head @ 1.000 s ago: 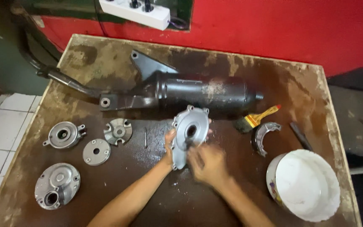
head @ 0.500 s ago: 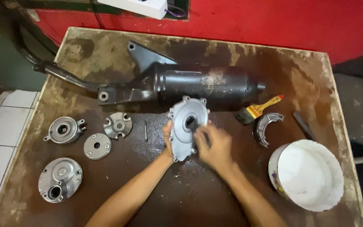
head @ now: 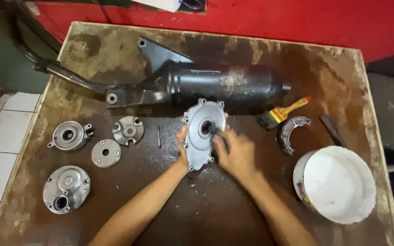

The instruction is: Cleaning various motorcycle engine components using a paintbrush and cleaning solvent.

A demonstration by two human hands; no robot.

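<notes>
A silver metal engine cover (head: pixel 200 119) with bolt lugs around its rim lies tilted in the middle of a stained brown table (head: pixel 215 214). My left hand (head: pixel 182 148) grips the cover's left edge. My right hand (head: pixel 233 152) rests on the cover's right side, its fingers pressing a small dark object at the round hole in the cover's middle. What that object is cannot be made out.
A black exhaust muffler (head: pixel 215 84) with its pipe lies across the back. Several silver round engine parts (head: pixel 69 135) sit at the left. A yellow-handled brush (head: pixel 281 114), a curved brake shoe (head: pixel 290 132) and a white bucket (head: pixel 336 184) are at the right.
My right hand has slid up over the cover toward its central hole. The camera view has shifted slightly. The left hand keeps its grip on the cover's edge.
</notes>
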